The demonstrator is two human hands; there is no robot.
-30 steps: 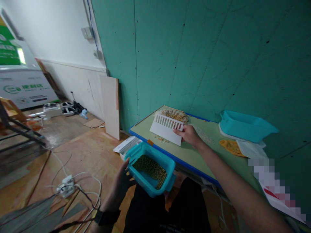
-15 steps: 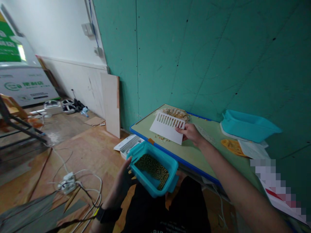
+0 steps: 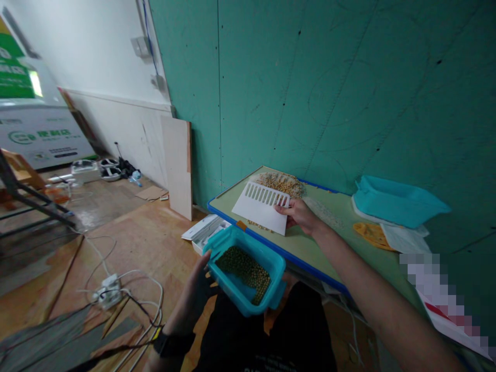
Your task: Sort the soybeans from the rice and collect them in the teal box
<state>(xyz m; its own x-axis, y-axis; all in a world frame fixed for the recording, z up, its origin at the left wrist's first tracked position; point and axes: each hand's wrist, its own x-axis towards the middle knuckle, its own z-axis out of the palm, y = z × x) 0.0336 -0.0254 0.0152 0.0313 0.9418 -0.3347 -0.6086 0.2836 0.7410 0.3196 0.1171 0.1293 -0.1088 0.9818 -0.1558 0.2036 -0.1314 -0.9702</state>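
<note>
My left hand [image 3: 203,274] grips the near-left side of a blue plastic container [image 3: 277,261], which is tilted over my lap beside the table edge. Green beans [image 3: 234,263] and yellowish beans [image 3: 260,279] lie inside it. In my right hand [image 3: 298,214] is a white slotted scraper [image 3: 261,211], pinched at its right edge and held over the table [image 3: 329,248]. Behind the scraper a pile of yellow beans [image 3: 284,184] mixed with pale grains spreads on the tabletop. A few yellow beans show under the scraper's near edge.
A second blue container [image 3: 399,201] stands at the table's right rear. An orange cloth [image 3: 370,235] and white paper [image 3: 405,237] lie in front of it. An open white box [image 3: 205,230] is on the floor left of the table. Cables and a power strip [image 3: 108,292] lie at left.
My right hand has moved the scraper slightly left and toward me, nearer the table's front edge. The container in my left hand has barely moved.
</note>
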